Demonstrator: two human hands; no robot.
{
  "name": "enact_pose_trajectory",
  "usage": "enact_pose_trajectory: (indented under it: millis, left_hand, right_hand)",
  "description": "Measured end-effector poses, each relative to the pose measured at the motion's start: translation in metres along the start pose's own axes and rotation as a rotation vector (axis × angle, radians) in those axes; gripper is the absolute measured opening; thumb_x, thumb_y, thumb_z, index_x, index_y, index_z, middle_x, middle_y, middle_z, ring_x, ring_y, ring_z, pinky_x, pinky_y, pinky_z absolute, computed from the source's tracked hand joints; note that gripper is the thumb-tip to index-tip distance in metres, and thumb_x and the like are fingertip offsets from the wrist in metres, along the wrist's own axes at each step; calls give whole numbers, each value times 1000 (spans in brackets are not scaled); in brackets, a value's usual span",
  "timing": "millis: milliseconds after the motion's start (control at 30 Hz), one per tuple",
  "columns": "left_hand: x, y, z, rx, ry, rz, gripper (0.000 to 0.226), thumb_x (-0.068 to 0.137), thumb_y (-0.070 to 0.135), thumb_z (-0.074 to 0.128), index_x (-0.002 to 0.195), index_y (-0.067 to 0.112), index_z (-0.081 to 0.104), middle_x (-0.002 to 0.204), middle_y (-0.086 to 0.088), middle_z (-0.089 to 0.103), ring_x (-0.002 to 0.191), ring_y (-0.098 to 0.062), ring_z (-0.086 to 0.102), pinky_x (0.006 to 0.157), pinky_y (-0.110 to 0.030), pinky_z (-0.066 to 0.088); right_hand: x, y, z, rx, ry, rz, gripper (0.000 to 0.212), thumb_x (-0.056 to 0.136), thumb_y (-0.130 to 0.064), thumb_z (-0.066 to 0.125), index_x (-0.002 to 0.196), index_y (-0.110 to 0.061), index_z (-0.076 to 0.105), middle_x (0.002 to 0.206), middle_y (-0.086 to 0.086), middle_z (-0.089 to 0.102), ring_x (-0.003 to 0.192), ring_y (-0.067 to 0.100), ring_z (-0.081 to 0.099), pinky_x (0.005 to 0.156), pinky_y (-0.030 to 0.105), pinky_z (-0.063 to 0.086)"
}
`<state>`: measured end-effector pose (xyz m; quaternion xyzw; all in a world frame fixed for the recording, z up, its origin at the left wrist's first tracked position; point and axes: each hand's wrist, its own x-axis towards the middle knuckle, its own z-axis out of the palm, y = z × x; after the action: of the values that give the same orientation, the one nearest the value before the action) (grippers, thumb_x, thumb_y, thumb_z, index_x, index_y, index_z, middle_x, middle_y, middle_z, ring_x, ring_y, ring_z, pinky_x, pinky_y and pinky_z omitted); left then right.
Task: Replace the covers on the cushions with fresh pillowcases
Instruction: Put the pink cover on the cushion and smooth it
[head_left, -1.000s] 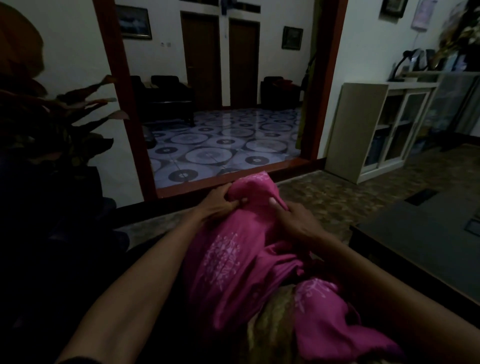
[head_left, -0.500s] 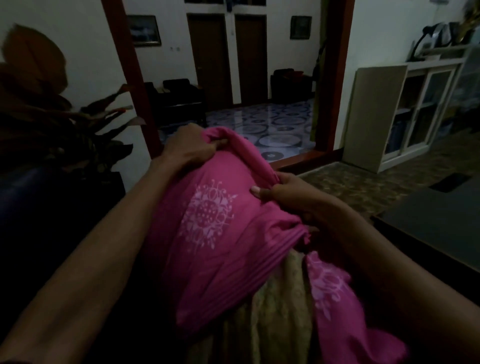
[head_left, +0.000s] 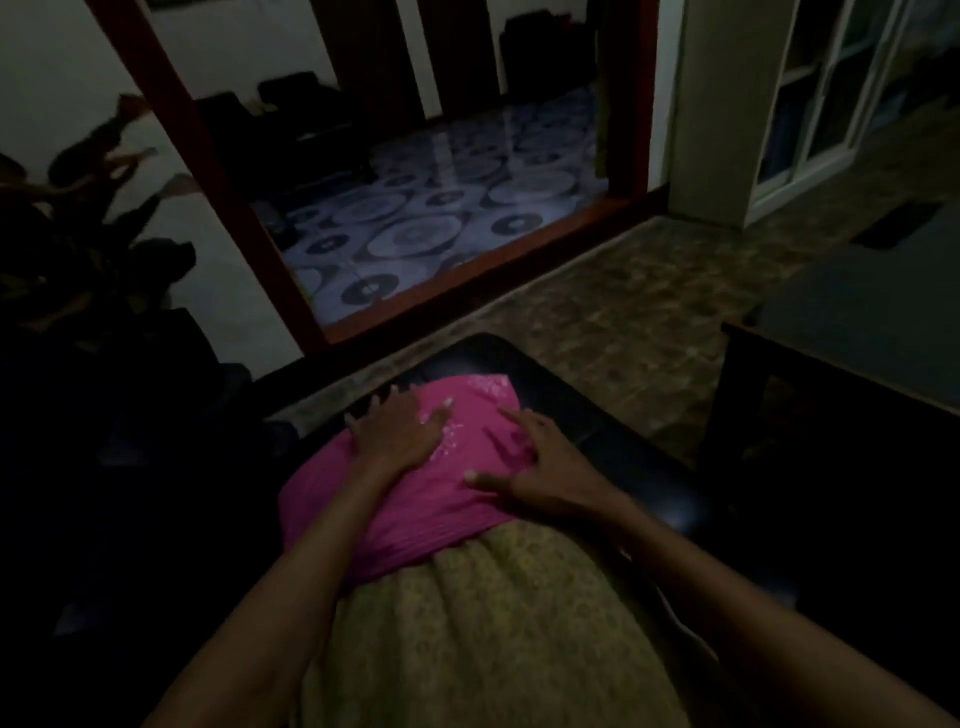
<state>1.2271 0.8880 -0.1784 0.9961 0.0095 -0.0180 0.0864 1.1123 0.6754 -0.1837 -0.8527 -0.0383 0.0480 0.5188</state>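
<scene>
A cushion in a pink pillowcase with a white print lies flat on my lap, over an olive patterned cloth. My left hand rests flat on the pink fabric's left side with its fingers spread. On the right side my right hand also lies on it, fingers spread and thumb pointing left. Neither hand grips the fabric.
A dark glossy seat lies under and beyond the cushion. A dark low table stands at the right. Ahead, a red-framed doorway opens onto a circle-patterned tiled floor. A white cabinet stands at the far right, dark plant leaves at the left.
Both hands let go of the pink pillowcase's bunched top edge and now lie flat on it. The cushion went from held up to lying down on my lap; the view tilted downward.
</scene>
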Motion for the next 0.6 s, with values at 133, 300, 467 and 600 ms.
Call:
enact_pose_trajectory:
  millis: [133, 300, 467, 600]
  left_hand:
    - [-25, -14, 41, 2, -150, -72, 86, 88, 79, 4, 160, 31, 0, 168, 6, -4, 154, -26, -3, 118, -64, -4]
    - [-29, -1, 19, 4, -283, -57, 94, 83, 86, 3, 160, 33, 9, 168, 1, -4, 154, -28, -3, 118, -64, -4]
    - [-36, -15, 20, -3, -237, -71, 104, 76, 92, 4, 160, 30, 9, 168, -2, -2, 154, -29, 0, 118, -63, -2]
    - [-43, 5, 12, 27, -138, -29, 102, 83, 88, 16, 161, 22, 8, 168, -5, -3, 154, -29, -1, 119, -60, 0]
  right_hand:
    - [3, 13, 24, -191, -189, 32, 96, 70, -75, 74, 153, -46, 34, 169, -1, 11, 155, 15, 7, 127, 38, 11]
    - [-16, 12, 13, -171, -78, -17, 90, 64, -83, 71, 144, -46, 50, 166, 1, 24, 152, 15, 24, 124, 38, 24]
    - [-62, 13, -4, -147, -115, -236, 38, 71, -66, 80, 100, -42, 75, 141, -14, 49, 124, -6, 50, 105, 22, 42]
    - [-84, 11, -9, -215, 27, -374, 17, 82, -36, 82, 76, -32, 67, 109, -12, 52, 96, -3, 58, 79, 8, 43]
